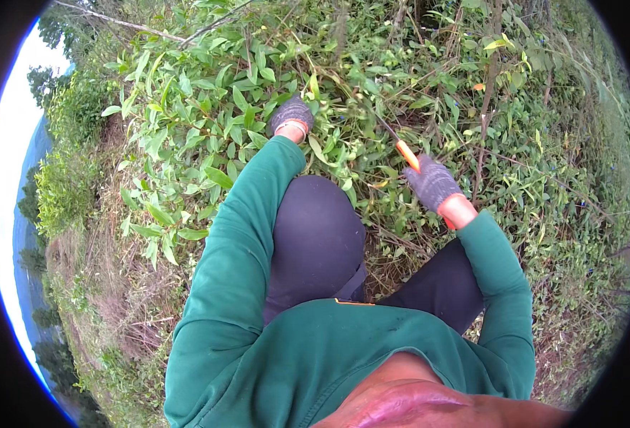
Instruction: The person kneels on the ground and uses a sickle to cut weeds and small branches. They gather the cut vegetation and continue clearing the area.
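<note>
Many leaves (186,107) around left hand (291,116), orange-handled tool (407,154) in right hand (432,183)

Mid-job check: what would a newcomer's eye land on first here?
Probably the orange-handled tool, gripped in the gloved right hand, right of centre. Next come the green sleeves rising from below and the gloved left hand among the leaves, above centre. Bright sky curves down the left edge.
</note>
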Available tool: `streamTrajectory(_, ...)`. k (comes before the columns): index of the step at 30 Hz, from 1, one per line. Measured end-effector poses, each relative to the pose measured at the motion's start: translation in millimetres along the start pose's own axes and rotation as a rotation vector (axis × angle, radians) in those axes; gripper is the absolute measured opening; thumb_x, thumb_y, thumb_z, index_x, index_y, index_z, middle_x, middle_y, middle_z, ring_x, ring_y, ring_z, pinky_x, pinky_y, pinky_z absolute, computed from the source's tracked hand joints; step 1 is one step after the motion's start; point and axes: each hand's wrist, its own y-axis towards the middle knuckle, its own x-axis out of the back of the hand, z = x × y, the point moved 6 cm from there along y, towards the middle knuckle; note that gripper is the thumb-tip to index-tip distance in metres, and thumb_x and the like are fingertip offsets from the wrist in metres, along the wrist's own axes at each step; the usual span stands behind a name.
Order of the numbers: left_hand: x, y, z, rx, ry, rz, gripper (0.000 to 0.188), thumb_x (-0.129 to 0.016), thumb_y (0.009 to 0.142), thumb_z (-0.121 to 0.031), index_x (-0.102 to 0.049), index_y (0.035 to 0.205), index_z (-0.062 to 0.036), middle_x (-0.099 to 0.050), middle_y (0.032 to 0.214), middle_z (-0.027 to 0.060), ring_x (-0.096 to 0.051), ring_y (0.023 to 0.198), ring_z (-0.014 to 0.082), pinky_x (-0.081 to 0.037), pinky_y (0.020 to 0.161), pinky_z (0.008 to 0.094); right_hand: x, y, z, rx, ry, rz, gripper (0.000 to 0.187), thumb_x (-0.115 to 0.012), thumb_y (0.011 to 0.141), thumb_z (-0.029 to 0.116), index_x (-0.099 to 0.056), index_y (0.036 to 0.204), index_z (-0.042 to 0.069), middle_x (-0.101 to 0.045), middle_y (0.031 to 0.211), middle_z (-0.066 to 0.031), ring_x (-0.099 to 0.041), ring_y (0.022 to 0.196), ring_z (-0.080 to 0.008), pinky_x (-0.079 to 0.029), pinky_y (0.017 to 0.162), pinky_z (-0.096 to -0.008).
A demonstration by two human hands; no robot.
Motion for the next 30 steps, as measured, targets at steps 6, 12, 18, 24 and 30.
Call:
streamTrajectory(6, -6, -1, -8, -0.012, -0.089, -0.022, 0.044, -0.051, 0.084, -0.027, -0.053, 0.123, -0.0077, -0.061, 0.112, 0.0208, -0.059, 0.103, 0.038, -0.048, 0.087, 0.0461, 5, -79, -56, -0.219, 0.489, -0.008, 0.024, -0.057, 0.09, 0.025, -0.054, 0.095, 0.002, -0.058, 0.066, -0.0121, -0.057, 0.055, -0.0247, -0.046, 0.052, -0.0384)
streamTrajectory(12, -8, -59, -54, -0.43, 0.165, 0.194, 0.04, -0.052, 0.082, -0.018, -0.056, 0.119, -0.0056, -0.062, 0.11, 0.0208, -0.06, 0.1, 0.0373, -0.048, 0.087, 0.0443, 21, -64, -57, -0.221, 0.876, -0.097, 0.019, -0.06, 0.089, 0.023, -0.055, 0.095, 0.005, -0.048, 0.057, 0.003, -0.044, 0.042, -0.0068, -0.035, 0.037, -0.0257)
streamTrajectory(18, -20, -89, -31, -0.52, 0.25, 0.197, 0.041, -0.059, 0.078, -0.02, -0.057, 0.117, -0.0084, -0.063, 0.105, 0.0203, -0.062, 0.095, 0.037, -0.049, 0.082, 0.0442, 5, -9, 12, 0.236, 0.129, 0.005, 0.041, -0.055, 0.088, 0.042, -0.058, 0.101, 0.004, -0.063, 0.083, -0.021, -0.061, 0.078, -0.039, -0.047, 0.069, -0.0449)
streamTrajectory(24, -17, -97, -42, -0.486, 0.312, 0.327, 0.038, -0.052, 0.08, -0.016, -0.059, 0.117, -0.0126, -0.063, 0.106, 0.0181, -0.061, 0.099, 0.0348, -0.049, 0.084, 0.0447, -38, 67, 39, 0.321, -0.107, 0.142, 0.041, -0.054, 0.088, 0.039, -0.056, 0.105, 0.001, -0.064, 0.088, -0.0216, -0.061, 0.082, -0.0386, -0.047, 0.074, -0.0465)
streamTrajectory(30, 1, -90, -25, -0.315, 0.149, 0.124, 0.04, -0.058, 0.08, -0.022, -0.058, 0.118, -0.0112, -0.063, 0.109, 0.0169, -0.061, 0.099, 0.0363, -0.049, 0.085, 0.0439, 26, 1, -9, 0.172, -0.289, 0.159, 0.039, -0.054, 0.088, 0.039, -0.056, 0.101, 0.003, -0.063, 0.085, -0.0198, -0.062, 0.08, -0.0373, -0.048, 0.074, -0.0451)
